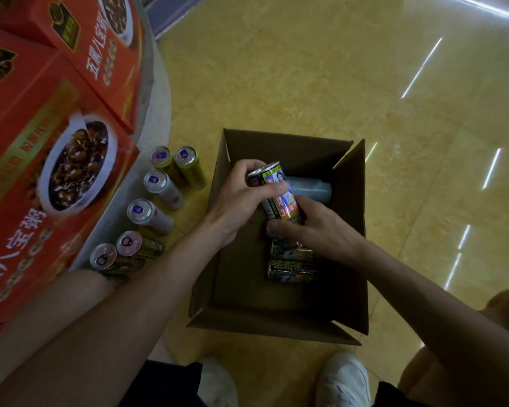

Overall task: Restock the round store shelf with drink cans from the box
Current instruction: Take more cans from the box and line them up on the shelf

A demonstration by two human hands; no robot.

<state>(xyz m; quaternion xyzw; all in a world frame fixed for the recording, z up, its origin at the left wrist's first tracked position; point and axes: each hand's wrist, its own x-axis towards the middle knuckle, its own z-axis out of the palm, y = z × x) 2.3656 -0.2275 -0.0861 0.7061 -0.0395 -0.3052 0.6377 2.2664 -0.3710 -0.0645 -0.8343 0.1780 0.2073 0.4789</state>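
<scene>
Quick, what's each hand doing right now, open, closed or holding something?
Left hand: grips the upper end of the labelled can above the box.
Right hand: grips the lower end of the same can.

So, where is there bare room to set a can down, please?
Free: yellow tiled floor right of the brown cardboard box, and the box's left inside. Crowded: upright drink cans line the round grey shelf's edge.

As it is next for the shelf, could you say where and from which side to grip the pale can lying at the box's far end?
I'd grip the pale can across its middle from above: it lies on its side in the box, curved flank upward, left end hidden behind the printed can.
</scene>
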